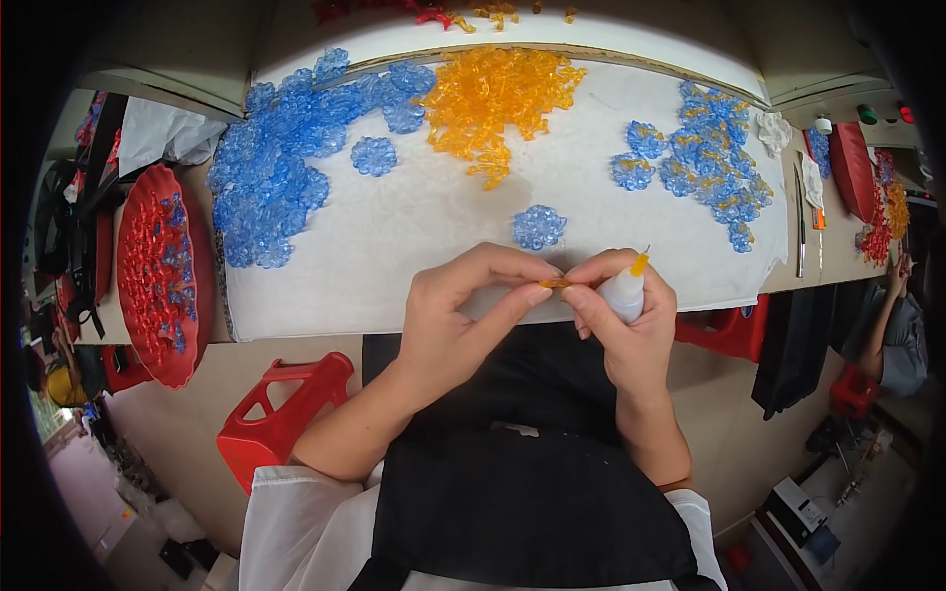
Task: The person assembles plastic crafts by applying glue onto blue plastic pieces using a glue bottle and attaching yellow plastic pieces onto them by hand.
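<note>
Pinched between the fingertips of my left hand (pixel 463 300) and my right hand (pixel 631 325) is a small amber plastic piece (pixel 554 283), held just above the table's near edge. My right hand also grips a white squeeze bottle (pixel 625 294) with an orange collar and a thin needle tip pointing up. Just beyond my fingers, a single translucent blue flower-shaped piece (pixel 538 228) lies flat. A heap of amber pieces (pixel 498 94) sits at the far middle. To the left spreads a big pile of blue flower pieces (pixel 271 167). Blue pieces with amber parts on them (pixel 719 158) cluster at the right.
The white-covered table (pixel 424 246) has a raised ledge along its back. A red oval tray (pixel 158 286) of red and blue pieces stands at the left. Red stools (pixel 281 409) are below. At the far right, another person (pixel 892 330) sits near a tool and cloth.
</note>
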`<state>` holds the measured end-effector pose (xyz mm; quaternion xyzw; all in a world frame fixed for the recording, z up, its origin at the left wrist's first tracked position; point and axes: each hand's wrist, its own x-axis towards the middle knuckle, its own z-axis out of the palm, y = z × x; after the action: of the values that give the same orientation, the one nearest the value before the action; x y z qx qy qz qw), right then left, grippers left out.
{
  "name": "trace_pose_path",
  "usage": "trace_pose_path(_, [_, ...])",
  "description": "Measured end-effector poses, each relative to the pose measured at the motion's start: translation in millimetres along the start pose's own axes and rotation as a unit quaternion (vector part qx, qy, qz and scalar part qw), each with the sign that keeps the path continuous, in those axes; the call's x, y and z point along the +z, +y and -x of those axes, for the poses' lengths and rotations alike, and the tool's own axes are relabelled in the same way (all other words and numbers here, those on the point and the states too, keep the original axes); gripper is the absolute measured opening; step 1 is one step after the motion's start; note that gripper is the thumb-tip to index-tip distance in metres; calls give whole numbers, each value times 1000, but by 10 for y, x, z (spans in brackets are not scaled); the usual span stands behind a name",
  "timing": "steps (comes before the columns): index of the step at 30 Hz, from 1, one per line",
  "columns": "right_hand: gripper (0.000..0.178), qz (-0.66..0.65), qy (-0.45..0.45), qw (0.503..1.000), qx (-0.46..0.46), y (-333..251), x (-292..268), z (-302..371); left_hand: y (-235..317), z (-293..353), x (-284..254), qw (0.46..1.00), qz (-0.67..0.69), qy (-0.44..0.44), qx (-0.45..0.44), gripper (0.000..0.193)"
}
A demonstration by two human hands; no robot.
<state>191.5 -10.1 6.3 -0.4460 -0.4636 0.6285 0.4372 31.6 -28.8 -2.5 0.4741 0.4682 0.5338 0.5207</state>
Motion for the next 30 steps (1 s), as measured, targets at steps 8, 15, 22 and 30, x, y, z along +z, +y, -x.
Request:
trace_pose_path(8, [11, 36, -31, 999, -2, -36, -39, -64, -54, -9, -23, 995, -78, -9, 62, 13])
trace_pose_path(15, [9, 113, -49, 992, 25, -204, -86, -288, 1, -155, -175, 909, -365, 21, 198, 27])
trace_pose_path(22, [11, 284, -54, 957, -12, -193, 11, -588, -56, -302, -200, 880, -457, 7, 130, 34])
trace_pose_path(30, [18, 338, -59, 939, -40, -162, 11, -656, -88, -314, -197, 877, -457, 15, 148, 32])
